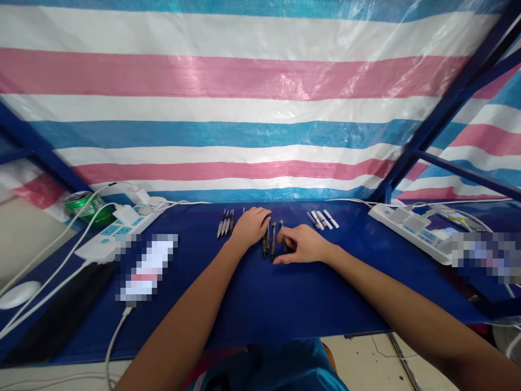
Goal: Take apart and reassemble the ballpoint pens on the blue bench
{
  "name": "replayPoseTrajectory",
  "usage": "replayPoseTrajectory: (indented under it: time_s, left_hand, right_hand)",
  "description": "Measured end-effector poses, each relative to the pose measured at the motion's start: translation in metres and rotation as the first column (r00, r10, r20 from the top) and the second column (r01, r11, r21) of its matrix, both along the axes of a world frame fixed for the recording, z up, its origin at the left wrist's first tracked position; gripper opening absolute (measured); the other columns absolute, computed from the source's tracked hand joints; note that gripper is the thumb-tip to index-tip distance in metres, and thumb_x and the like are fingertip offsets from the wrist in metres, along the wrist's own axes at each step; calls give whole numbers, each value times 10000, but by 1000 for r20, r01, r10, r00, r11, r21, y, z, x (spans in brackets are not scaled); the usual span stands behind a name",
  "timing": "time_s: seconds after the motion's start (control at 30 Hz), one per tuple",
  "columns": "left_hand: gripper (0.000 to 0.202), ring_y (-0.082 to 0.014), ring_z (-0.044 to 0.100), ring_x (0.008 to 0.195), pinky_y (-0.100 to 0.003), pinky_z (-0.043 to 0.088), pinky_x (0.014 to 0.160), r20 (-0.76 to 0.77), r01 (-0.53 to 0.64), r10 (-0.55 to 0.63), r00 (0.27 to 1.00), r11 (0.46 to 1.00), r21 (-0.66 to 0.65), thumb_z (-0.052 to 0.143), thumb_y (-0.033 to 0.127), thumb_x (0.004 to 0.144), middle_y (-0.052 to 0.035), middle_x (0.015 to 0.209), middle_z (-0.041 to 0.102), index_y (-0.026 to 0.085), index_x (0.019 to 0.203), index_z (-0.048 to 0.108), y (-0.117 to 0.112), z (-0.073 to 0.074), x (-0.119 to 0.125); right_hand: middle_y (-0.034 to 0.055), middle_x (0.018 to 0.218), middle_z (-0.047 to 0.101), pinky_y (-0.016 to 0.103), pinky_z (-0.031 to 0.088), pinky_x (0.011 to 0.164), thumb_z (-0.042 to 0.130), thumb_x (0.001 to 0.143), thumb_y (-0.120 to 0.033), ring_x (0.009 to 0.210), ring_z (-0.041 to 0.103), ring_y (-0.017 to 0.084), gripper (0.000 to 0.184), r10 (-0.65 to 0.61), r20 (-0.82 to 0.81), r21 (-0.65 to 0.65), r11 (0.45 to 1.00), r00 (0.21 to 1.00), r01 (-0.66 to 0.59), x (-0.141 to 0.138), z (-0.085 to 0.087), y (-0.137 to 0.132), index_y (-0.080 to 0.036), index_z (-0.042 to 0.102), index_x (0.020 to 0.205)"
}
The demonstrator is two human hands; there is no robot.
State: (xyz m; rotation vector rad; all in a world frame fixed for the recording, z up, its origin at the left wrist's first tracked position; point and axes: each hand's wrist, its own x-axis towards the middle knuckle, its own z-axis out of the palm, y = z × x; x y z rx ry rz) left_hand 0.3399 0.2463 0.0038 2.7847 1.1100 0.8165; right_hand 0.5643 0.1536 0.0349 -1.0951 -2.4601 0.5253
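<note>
On the blue tabletop point(252, 304), several dark pens point(273, 241) lie side by side between my hands. My left hand point(251, 225) rests palm down at their left, its fingers stretched out and the fingertips touching or close to the pens' upper ends. A pen tip shows just behind that hand. My right hand point(303, 243) curls its thumb and fingers around another dark pen point(284, 245), which is partly hidden by the fingers. Left of my left hand lies a row of grey pens point(226, 223). Several white pens point(323, 219) lie beyond my right hand.
A phone point(150, 269) on a cable, a white power strip point(118, 232), a green can point(90, 208) and a black strap-like item point(61, 315) are at the left. Another power strip point(411, 231) with plugs stands at the right. Striped sheeting point(244, 130) hangs behind, between blue metal posts point(431, 114).
</note>
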Motion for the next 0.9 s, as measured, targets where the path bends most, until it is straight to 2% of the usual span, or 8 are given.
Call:
replayPoseTrajectory:
  time_s: [0.1, 0.2, 0.33, 0.47, 0.67, 0.73, 0.9]
  left_hand:
    - [324, -254, 645, 1141, -421, 518, 1047, -17, 44, -44, 999, 999, -13, 451, 268, 1087, -99, 1251, 733, 185, 1268, 707, -1, 2, 1]
    - [320, -252, 645, 1124, -420, 519, 1038, -28, 46, -46, 999, 999, -13, 450, 273, 1092, -97, 1239, 727, 193, 1261, 709, -4, 4, 3]
    - [297, -257, 635, 1122, -419, 517, 1025, -46, 8, -8, 999, 1000, -1, 487, 319, 1090, -94, 1226, 717, 201, 1246, 711, -8, 2, 9]
    - [285, -262, 625, 1135, -413, 516, 1013, -49, -4, 5, 999, 1000, 10, 516, 342, 1084, -96, 1210, 709, 199, 1240, 706, -10, 1, 14]
    - [312, -259, 635, 1131, -429, 513, 1038, -11, 45, -45, 999, 999, -8, 455, 303, 1098, -105, 1231, 722, 186, 1242, 706, -8, -3, 15]
    - [327, -254, 642, 1151, -433, 515, 1055, 7, 83, -83, 997, 996, -30, 435, 282, 1100, -100, 1268, 727, 189, 1267, 701, -7, -4, 15]
    - [362, -250, 640, 1271, -447, 513, 1113, 39, 141, -138, 990, 986, -86, 422, 291, 1098, -90, 1360, 718, 211, 1315, 701, -5, -5, 15]
  right_hand:
    - [26, 817, 737, 289, 353, 600, 777, 652, -889, 673, 679, 235, 897, -69, 152, 50, 997, 986, 61, 0, 3, 1, -209, 611, 1214]
    - [51, 849, 750, 297, 355, 602, 736, 634, -938, 720, 712, 282, 988, -102, 246, 54, 994, 964, 92, -2, 6, 0, -208, 573, 1281]
    - [75, 862, 760, 304, 359, 608, 681, 643, -976, 729, 718, 303, 1005, -118, 287, 61, 993, 951, 105, -6, 9, -2, -200, 559, 1270]
    - [90, 937, 771, 306, 357, 624, 622, 751, -949, 761, 726, 299, 930, -132, 270, 87, 990, 954, 112, -10, 6, -3, -209, 547, 1308]
    - [84, 971, 771, 304, 359, 636, 602, 955, -743, 754, 704, 245, 630, -120, 204, 94, 990, 972, 103, -9, 1, -4, -205, 574, 1280]
    - [83, 971, 772, 304, 366, 636, 599, 982, -695, 755, 702, 240, 580, -119, 191, 95, 990, 974, 102, -8, 1, -3, -201, 584, 1285]
    - [117, 1091, 778, 333, 446, 697, 684, 826, -834, 857, 730, 291, 816, -59, 184, 80, 996, 981, 45, -7, 4, -3, -203, 618, 1340]
